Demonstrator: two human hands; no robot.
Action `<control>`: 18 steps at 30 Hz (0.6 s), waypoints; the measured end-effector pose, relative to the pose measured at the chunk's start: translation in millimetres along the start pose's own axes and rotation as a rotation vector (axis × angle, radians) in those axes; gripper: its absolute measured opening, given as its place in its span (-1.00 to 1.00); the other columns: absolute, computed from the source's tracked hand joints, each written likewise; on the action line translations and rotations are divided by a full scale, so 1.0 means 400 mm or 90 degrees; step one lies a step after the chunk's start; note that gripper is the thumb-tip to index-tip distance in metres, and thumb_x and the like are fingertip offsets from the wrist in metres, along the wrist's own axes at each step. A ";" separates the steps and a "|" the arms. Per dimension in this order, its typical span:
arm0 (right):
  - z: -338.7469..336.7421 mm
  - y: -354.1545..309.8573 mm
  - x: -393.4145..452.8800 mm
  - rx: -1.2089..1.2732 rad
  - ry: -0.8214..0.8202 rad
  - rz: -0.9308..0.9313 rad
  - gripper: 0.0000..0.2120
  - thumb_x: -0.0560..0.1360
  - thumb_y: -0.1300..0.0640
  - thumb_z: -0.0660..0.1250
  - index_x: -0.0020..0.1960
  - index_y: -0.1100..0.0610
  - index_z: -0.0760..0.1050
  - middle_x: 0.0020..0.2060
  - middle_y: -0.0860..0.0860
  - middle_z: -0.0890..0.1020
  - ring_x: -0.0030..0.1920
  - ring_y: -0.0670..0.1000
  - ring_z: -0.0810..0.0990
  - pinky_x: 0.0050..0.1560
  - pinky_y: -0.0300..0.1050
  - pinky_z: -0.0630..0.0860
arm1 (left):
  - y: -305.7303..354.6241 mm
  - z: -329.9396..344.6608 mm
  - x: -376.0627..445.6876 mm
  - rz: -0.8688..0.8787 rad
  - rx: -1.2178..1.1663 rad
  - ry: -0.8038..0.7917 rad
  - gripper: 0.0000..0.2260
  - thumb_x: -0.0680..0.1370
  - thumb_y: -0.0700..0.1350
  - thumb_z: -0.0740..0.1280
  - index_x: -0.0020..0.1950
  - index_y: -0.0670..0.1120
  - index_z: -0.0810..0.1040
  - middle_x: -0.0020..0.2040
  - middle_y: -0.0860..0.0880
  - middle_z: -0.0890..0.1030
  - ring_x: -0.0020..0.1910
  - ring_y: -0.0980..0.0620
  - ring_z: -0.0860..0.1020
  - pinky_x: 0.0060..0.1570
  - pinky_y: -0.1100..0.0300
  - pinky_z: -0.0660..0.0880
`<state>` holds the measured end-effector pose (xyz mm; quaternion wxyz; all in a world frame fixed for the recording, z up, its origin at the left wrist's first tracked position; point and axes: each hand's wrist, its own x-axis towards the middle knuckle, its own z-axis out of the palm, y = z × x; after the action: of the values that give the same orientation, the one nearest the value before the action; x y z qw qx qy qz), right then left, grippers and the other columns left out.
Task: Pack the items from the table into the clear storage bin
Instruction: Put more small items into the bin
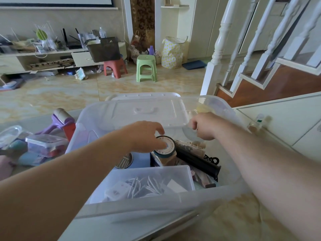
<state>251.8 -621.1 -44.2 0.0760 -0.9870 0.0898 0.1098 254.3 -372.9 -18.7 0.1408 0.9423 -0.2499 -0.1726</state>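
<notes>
Bin (231, 186) was clear plastic, smooth, kinda frosted. Lid (147, 112) same milky plastic. Tin (165, 145) looked glossy, paper label on top. Tube (196, 162) matt black. Stools (146, 68) shiny plastic. Floor (69, 94) glossy tile.

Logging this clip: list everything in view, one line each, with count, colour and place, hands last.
clear storage bin: one, clear, centre of table
coffee tin: one, teal-rimmed lid, inside bin under left fingers
black tube: one, black, inside bin on the right
small clear box: one, clear, white cables inside, near end of bin
lidded container: one, clear, on table left of bin
lint roller: one, purple handle, on table left of bin
stools: two, green and red, on floor beyond
left hand: fingers on coffee tin's lid
right hand: inside bin, fingers curled; what it holds is unclear
</notes>
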 end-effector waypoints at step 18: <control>-0.167 -0.393 -0.329 0.119 0.144 -0.338 -0.74 0.51 0.03 0.46 0.18 -0.14 0.58 0.12 -0.01 0.58 0.16 0.04 0.54 0.04 -0.13 0.33 | -0.355 -0.079 -0.497 -0.038 -0.016 0.494 -0.74 0.53 -0.06 0.41 0.21 0.14 0.66 0.16 0.05 0.55 0.17 -0.02 0.49 0.21 0.05 0.43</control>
<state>169.6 -458.5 71.0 0.1821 -0.9706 -0.1537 -0.0336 164.6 -145.5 10.5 0.2317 0.9426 -0.1484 0.1894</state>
